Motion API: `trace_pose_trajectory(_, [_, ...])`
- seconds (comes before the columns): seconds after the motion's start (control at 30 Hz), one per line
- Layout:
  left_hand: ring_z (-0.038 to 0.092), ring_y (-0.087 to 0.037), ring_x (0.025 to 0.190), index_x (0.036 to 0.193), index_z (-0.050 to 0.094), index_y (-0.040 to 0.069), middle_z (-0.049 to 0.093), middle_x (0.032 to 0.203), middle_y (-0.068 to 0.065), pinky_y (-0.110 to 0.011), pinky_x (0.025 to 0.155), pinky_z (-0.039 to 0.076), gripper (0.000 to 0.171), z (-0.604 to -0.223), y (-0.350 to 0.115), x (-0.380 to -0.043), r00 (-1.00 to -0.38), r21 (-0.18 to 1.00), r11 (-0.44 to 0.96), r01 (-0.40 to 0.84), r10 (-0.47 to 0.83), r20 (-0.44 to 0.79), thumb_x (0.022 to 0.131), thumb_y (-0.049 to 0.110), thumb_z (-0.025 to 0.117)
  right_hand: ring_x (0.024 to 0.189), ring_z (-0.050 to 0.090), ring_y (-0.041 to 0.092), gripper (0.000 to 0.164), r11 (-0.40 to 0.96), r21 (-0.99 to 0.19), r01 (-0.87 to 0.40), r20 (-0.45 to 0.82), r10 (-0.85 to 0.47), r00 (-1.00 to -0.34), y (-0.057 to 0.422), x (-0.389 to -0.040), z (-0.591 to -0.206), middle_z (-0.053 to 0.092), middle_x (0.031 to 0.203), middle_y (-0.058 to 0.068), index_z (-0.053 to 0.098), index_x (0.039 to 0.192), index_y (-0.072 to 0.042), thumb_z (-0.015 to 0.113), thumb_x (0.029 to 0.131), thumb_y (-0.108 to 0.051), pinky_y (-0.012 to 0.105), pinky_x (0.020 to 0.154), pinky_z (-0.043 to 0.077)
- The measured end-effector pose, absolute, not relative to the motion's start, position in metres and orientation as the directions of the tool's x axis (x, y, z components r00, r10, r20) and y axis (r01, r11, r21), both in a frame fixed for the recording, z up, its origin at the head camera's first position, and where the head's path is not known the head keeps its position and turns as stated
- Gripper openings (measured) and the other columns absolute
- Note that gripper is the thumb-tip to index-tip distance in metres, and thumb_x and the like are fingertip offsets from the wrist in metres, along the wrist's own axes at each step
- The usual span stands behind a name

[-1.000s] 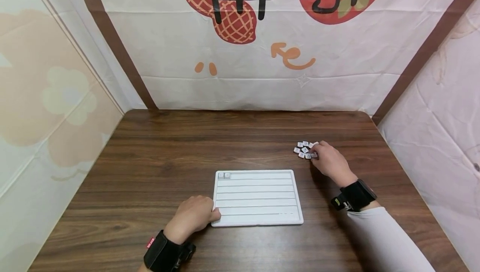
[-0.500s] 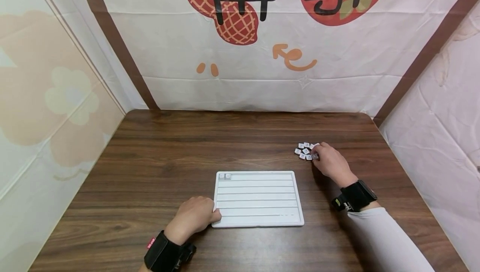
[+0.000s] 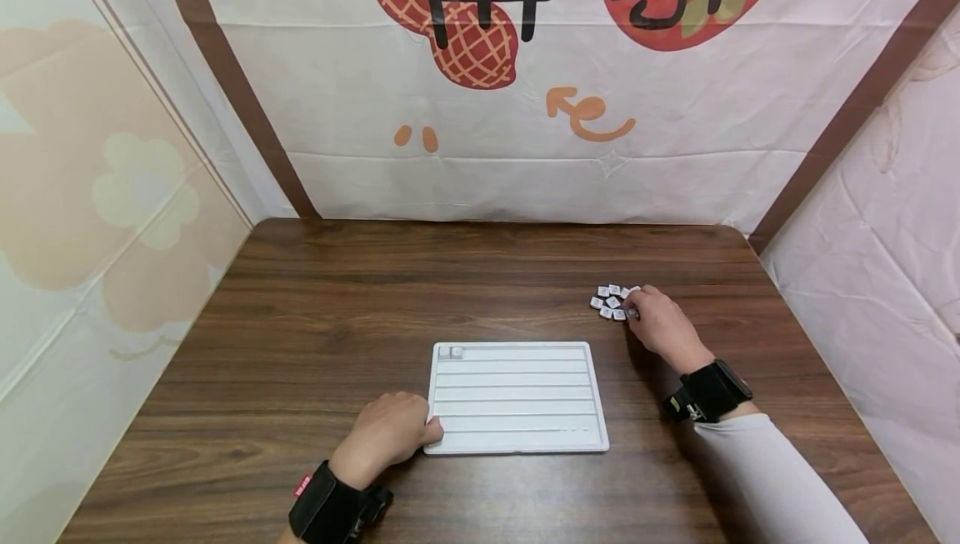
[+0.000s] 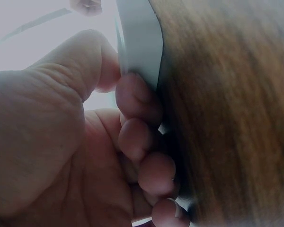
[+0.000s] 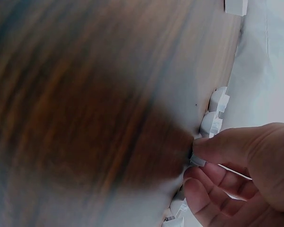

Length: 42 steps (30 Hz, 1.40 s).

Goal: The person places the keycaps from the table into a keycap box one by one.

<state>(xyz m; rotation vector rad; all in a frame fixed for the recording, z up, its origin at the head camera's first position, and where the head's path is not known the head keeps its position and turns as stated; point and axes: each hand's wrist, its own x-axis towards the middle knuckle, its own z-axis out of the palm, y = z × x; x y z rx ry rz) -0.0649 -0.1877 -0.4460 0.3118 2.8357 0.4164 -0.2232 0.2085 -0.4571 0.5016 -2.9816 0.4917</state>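
Note:
My left hand (image 3: 393,427) grips the lower left corner of a flat white board (image 3: 517,398) with several ridged rows. In the left wrist view the thumb lies over the board's edge (image 4: 141,42) and the fingers curl under it. Two small square tiles (image 3: 451,352) sit side by side in the board's top left. Over a loose group of small white marked tiles (image 3: 605,313), my right hand (image 3: 663,329) pinches one tile (image 5: 197,160) between thumb and finger. That hand covers part of the group.
Both board and tiles rest on a brown wood-grain table (image 3: 337,294). A printed white cloth (image 3: 480,177) hangs behind its far edge, with more cloth at the left and right sides.
The view has shifted slightly. Both hands keep their places, the left on the board and the right at the tiles.

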Motion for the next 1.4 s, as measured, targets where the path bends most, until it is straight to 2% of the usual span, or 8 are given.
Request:
trace_pose_trajectory(0.5, [0.035, -0.018, 0.055, 0.053, 0.04, 0.014, 0.042, 0.058, -0.001, -0.034, 0.052, 0.031, 0.037, -0.444, -0.187, -0.065, -0.941, 0.293, 0.942, 0.161, 0.236, -0.242, 0.083, 0.02, 0.062, 0.088, 0.065, 0.035, 0.019, 0.888, -0.277, -0.366, 0.165, -0.331, -0.929, 0.211, -0.221, -0.459, 0.062, 0.097, 0.017, 0.071, 0.102, 0.003, 0.067, 0.083, 0.002, 0.05, 0.077, 0.053])
trace_pose_trajectory(0.83, [0.034, -0.018, 0.055, 0.053, 0.04, 0.014, 0.04, 0.057, 0.0, -0.033, 0.052, 0.03, 0.038, -0.445, -0.187, -0.064, -0.942, 0.302, 0.937, 0.174, 0.248, -0.225, 0.084, 0.02, 0.062, 0.083, 0.061, 0.029, 0.019, 0.897, -0.284, -0.339, 0.146, -0.309, -0.94, 0.209, -0.22, -0.456, 0.058, 0.098, 0.017, 0.068, 0.102, 0.003, 0.069, 0.083, 0.003, 0.046, 0.074, 0.052])
trace_pose_trajectory(1.1, [0.035, -0.018, 0.056, 0.053, 0.039, 0.014, 0.042, 0.058, -0.001, -0.034, 0.053, 0.031, 0.039, -0.443, -0.187, -0.063, -0.944, 0.294, 0.94, 0.174, 0.245, -0.223, 0.084, 0.018, 0.062, 0.082, 0.06, 0.029, 0.021, 0.893, -0.295, -0.338, 0.156, -0.304, -0.94, 0.203, -0.219, -0.451, 0.058, 0.095, 0.016, 0.064, 0.101, 0.003, 0.071, 0.081, 0.003, 0.046, 0.073, 0.051])
trace_pose_trajectory(1.4, [0.038, -0.02, 0.056, 0.054, 0.042, 0.014, 0.045, 0.06, -0.002, -0.036, 0.054, 0.034, 0.038, -0.444, -0.187, -0.065, -0.94, 0.274, 0.946, 0.17, 0.239, -0.242, 0.085, 0.021, 0.062, 0.078, 0.059, 0.028, 0.02, 0.871, -0.296, -0.392, 0.213, -0.34, -0.916, 0.196, -0.217, -0.446, 0.059, 0.09, 0.014, 0.068, 0.098, 0.002, 0.069, 0.079, 0.003, 0.047, 0.071, 0.05])
